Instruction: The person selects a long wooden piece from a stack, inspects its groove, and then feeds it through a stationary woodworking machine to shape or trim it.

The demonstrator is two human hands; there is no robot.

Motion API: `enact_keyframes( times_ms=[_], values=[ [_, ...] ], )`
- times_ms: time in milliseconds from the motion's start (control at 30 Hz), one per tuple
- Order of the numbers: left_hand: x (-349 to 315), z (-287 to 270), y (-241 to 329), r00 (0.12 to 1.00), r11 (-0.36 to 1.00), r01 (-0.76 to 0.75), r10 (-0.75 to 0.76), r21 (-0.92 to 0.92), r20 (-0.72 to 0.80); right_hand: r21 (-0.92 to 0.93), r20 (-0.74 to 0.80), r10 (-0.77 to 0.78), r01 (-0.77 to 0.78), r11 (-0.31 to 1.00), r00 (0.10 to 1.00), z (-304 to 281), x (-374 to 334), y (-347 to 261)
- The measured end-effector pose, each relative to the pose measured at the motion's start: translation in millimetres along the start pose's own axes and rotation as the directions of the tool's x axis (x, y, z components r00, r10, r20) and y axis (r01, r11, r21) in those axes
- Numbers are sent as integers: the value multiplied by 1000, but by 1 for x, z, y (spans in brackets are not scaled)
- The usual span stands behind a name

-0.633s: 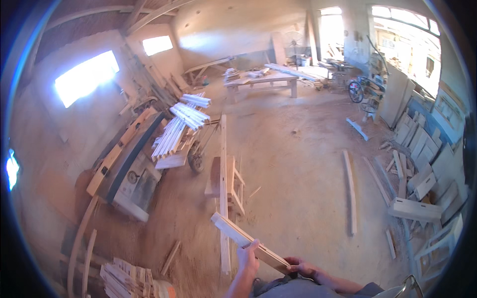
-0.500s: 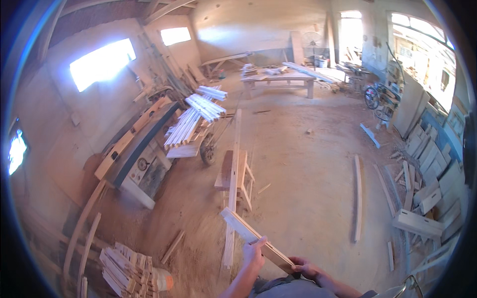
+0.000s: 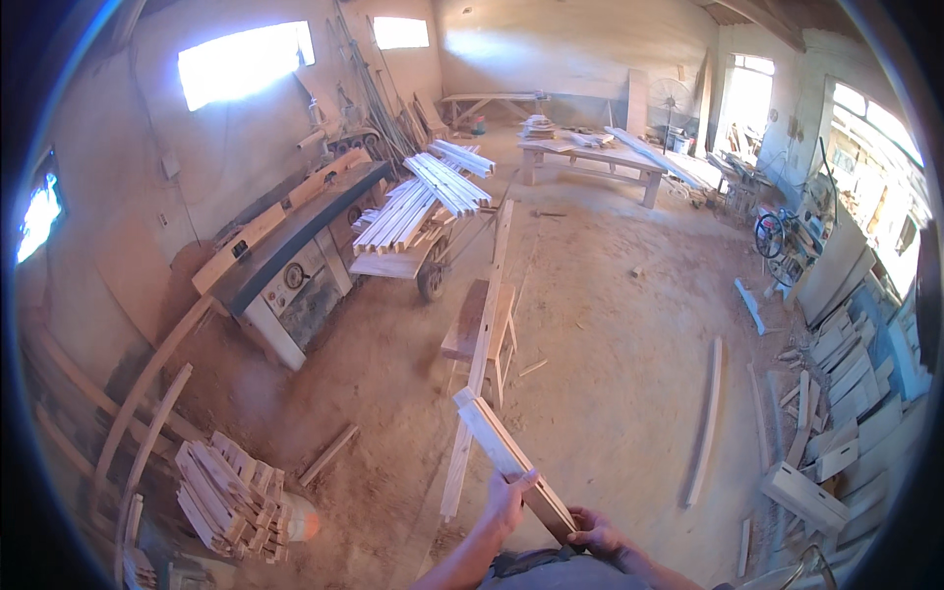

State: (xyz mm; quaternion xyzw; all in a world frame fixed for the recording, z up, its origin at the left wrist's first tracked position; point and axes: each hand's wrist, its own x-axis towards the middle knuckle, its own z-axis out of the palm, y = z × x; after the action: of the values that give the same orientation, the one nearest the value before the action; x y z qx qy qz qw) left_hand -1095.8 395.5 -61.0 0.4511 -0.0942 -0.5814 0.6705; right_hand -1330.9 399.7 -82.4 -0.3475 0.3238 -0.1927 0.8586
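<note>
Between my two hands are a few narrow wooden boards (image 3: 492, 433) lying flat against one another, slanting away from my waist toward the upper left. My left hand (image 3: 511, 497) wraps around them near mid-length. At the near end, my right hand (image 3: 595, 531) grips them with bent fingers. Just past their far end, a long timber (image 3: 489, 315) rests across a low wooden stool (image 3: 464, 320), its near part reaching down beside the boards. The exact number of held boards is hard to make out.
A cart piled with pale strips (image 3: 393, 221) stands ahead left, beside a long dark-topped machine (image 3: 324, 221). Wood pieces fill a stack (image 3: 226, 492) at lower left. One long strip (image 3: 706, 423) lies on the floor to the right, near leaning offcuts (image 3: 855, 364). A worktable (image 3: 590, 157) stands farther back.
The held boards have swung to a steeper angle, their far end now pointing more straight ahead. Both hands keep their grip. The whole view has shifted and tilted slightly.
</note>
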Motion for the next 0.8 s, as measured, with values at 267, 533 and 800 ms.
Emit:
enact_keyframes(
  times_ms=[267,533,800],
  values=[
    [45,10,9,999,992,34,-35,119,6,-309,-148,44,-89,947,988,1,42,-18],
    [149,75,-14,992,968,54,-81,245,101,-92,-216,40,-61,994,976,-40,91,-87],
    [278,183,3,945,984,160,-177,84,274,53,-69,94,-90,995,993,-181,191,-207]
  ],
)
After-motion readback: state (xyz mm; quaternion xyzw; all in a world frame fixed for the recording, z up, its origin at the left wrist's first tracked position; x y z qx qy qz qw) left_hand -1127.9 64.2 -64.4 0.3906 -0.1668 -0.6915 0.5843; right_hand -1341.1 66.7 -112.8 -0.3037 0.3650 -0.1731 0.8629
